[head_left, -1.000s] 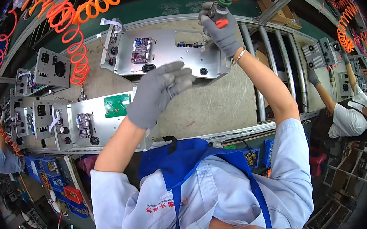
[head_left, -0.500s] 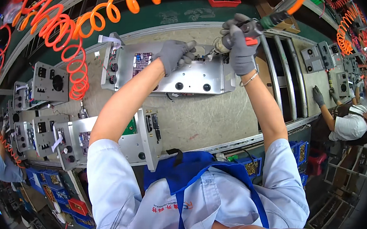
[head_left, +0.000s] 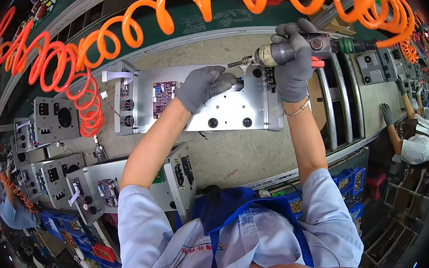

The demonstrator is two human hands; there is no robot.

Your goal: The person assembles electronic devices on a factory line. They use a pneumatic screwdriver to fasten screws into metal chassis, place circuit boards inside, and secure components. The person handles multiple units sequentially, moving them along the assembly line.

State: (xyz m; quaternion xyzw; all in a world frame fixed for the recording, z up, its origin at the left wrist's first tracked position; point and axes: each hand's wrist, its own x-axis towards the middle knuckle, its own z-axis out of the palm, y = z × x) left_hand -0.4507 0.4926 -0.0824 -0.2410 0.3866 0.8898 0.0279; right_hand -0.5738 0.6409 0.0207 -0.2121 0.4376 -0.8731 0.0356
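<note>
My right hand point(head_left: 295, 67), in a grey glove, grips a pneumatic screwdriver point(head_left: 281, 53) with a red lever. The tool lies nearly level, its bit pointing left above the metal chassis point(head_left: 171, 118). My left hand point(head_left: 204, 87), gloved too, rests over the middle of that chassis with its fingers pressed together. Whatever sits between those fingertips is hidden. Left of this hand, a purple circuit board point(head_left: 164, 98) is mounted on the chassis. Small dark parts beside the left fingertips are partly covered. A white ribbon cable point(head_left: 117, 75) sticks out at the chassis's left end.
An orange coiled hose point(head_left: 164, 17) spans the far side and joins the screwdriver. Another chassis point(head_left: 135, 167) stands at near left, beside a hanging air tool point(head_left: 99, 150). Metal rollers point(head_left: 342, 96) lie to the right. Co-workers point(head_left: 421, 140) are at both sides.
The screwdriver has swung from tilting down at the chassis to nearly level, its bit raised and pointing left. My left hand stays over the chassis. The whole view has shifted slightly.
</note>
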